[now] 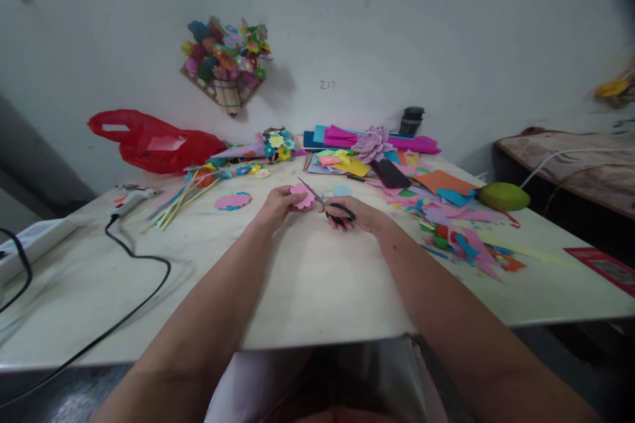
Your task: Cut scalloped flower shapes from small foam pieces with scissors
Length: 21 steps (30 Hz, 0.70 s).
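Near the middle of the white table, my left hand pinches a pink scalloped paper flower by its left side. My right hand grips black-handled scissors, their blades pointing up and left across the flower's right edge. Whether the blades touch the flower I cannot tell. A pale blue paper disc lies just behind my right hand. To the left of my left hand rest pink and blue scalloped cut-outs, partly overlapping.
A glue gun with a black cord and a white power strip lie at left, near paper strips. Behind them slumps a red plastic bag. Paper scraps, a dark phone and a purple flower occupy the right.
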Each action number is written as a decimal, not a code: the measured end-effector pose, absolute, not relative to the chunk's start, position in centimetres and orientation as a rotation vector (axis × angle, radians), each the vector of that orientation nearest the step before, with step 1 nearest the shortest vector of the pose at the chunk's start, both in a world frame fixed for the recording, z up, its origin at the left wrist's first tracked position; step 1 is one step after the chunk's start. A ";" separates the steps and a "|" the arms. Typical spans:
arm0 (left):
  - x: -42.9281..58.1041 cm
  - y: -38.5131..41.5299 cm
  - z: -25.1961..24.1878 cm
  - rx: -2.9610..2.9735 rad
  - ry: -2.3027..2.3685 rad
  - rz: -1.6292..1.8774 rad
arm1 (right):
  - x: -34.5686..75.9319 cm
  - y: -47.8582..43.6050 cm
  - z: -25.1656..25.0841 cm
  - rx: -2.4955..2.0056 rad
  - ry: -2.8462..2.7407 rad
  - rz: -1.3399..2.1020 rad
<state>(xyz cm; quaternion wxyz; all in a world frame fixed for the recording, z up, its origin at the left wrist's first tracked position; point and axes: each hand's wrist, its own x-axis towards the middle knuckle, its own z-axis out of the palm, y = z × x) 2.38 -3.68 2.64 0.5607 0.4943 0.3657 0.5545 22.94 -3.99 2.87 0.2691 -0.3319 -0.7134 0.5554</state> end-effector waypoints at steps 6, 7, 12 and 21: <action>2.2 -3.7 2.6 1.180 0.841 1.284 | 23.0 -4.0 2.9 -0.887 -1.951 1.494; 2.2 -3.7 2.6 1.182 0.837 1.279 | 23.0 -4.0 2.9 -0.879 -1.961 1.494; 2.1 -3.6 2.5 1.183 0.801 1.254 | 23.0 -3.9 2.9 -0.887 -1.973 1.529; 1.9 -3.8 2.6 1.177 0.769 1.244 | 23.1 -3.5 2.6 -0.926 -2.009 1.519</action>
